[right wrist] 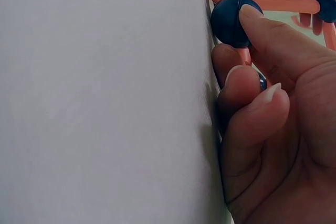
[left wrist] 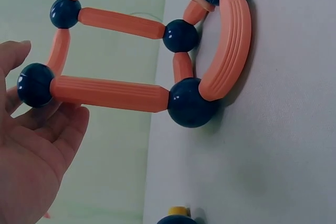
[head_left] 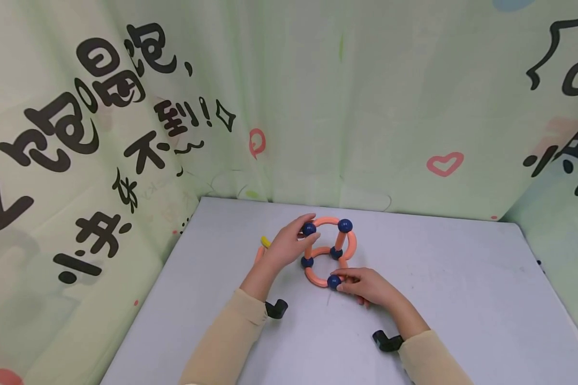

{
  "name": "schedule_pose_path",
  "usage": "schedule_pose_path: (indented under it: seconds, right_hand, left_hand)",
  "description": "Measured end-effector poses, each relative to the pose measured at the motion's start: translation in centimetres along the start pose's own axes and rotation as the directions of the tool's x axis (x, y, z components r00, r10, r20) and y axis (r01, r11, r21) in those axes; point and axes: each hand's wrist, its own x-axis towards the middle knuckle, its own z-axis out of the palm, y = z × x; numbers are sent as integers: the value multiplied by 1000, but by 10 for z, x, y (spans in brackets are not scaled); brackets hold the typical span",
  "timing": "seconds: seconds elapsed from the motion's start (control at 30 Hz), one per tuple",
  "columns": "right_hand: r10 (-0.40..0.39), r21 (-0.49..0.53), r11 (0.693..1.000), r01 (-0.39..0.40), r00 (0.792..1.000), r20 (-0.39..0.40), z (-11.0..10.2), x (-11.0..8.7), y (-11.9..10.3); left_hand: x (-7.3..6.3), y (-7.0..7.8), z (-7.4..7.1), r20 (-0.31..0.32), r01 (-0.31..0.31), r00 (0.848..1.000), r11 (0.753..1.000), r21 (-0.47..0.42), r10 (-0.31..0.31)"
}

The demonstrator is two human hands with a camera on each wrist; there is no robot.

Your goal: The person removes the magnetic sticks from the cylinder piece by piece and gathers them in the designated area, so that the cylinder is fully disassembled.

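Observation:
A frame of orange rods and dark blue balls, like a magnetic building toy, stands on the table. Its upper left ball (head_left: 309, 229) sits between the thumb and fingers of my left hand (head_left: 287, 243). Below it, a straight orange rod (left wrist: 110, 94) runs to a lower ball (left wrist: 192, 102). My right hand (head_left: 368, 286) pinches the front lower ball (right wrist: 229, 20), thumb on top. From that ball a curved orange rod (left wrist: 231, 45) leads to the lower left one. Another ball (head_left: 344, 225) tops the right side, where a curved rod (head_left: 351, 246) bulges outward.
Left of the frame, partly behind my left hand, lie a yellow piece (head_left: 265, 241) and an orange rod (head_left: 259, 254). The pale table (head_left: 462, 278) meets printed curtains (head_left: 366, 107) at the back and sides. Each wrist carries a black camera mount (head_left: 387, 341).

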Motion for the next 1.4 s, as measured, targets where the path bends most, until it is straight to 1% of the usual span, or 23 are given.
schedule_pose_path:
  seconds: [0.1, 0.27, 0.5, 0.6, 0.7, 0.77, 0.83, 0.87, 0.93, 1.03, 1.13, 1.27, 1.33, 1.4]
  right_hand:
    - [6, 9, 1000, -6, 1000, 1, 1, 0, 1]
    - [16, 13, 1000, -16, 1000, 5, 4, 0, 2]
    - [2, 6, 1000, -2, 1000, -5, 5, -2, -2]
    - [-10, 20, 1000, 9, 1000, 17, 3, -5, -4]
    - [-26, 58, 998, 23, 999, 48, -2, -10, -4]
    - [-35, 71, 997, 32, 998, 47, -8, -13, -4]
    - [-28, 76, 997, 27, 999, 21, -16, -16, -3]
    - [-22, 62, 998, 22, 1000, -2, -21, -17, -4]
    - [-1, 45, 999, 4, 998, -56, -31, -19, -6]
    - [18, 25, 1000, -15, 990, -141, -47, -19, -12]
    - [6, 12, 1000, -3, 973, -229, -59, -18, -23]
    - [-27, -13, 1000, 25, 942, -333, -67, -15, -38]
    - [-40, -29, 999, 31, 929, -367, -68, -13, -46]
    - [-40, -34, 999, 29, 923, -382, -69, -9, -52]
  left_hand:
    - [-1, 0, 2, 9, 25, 1000, 1000, -4, -25]
    - [-3, -2, 5, 1, 47, 999, 999, -6, -47]
    - [-2, -6, 8, -34, 37, 999, 999, -19, -38]
    - [-3, -7, 10, -42, 38, 998, 999, -27, -39]
    - [-4, -7, 11, -46, 47, 998, 998, -38, -49]
    - [-4, -7, 11, -50, 49, 997, 998, -45, -51]
    - [-4, -7, 12, -49, 53, 997, 997, -56, -56]
    - [-4, -7, 12, -46, 53, 997, 997, -61, -56]
    - [-5, -6, 11, -41, 57, 997, 996, -70, -60]
    - [-5, -5, 11, -34, 59, 998, 995, -77, -62]
    - [-5, -5, 11, -33, 54, 998, 996, -76, -56]
    - [-4, -7, 11, -32, 32, 999, 996, -79, -35]
    - [-3, -8, 12, -34, 24, 999, 997, -79, -27]
    - [-2, -8, 12, -39, 27, 999, 996, -87, -31]
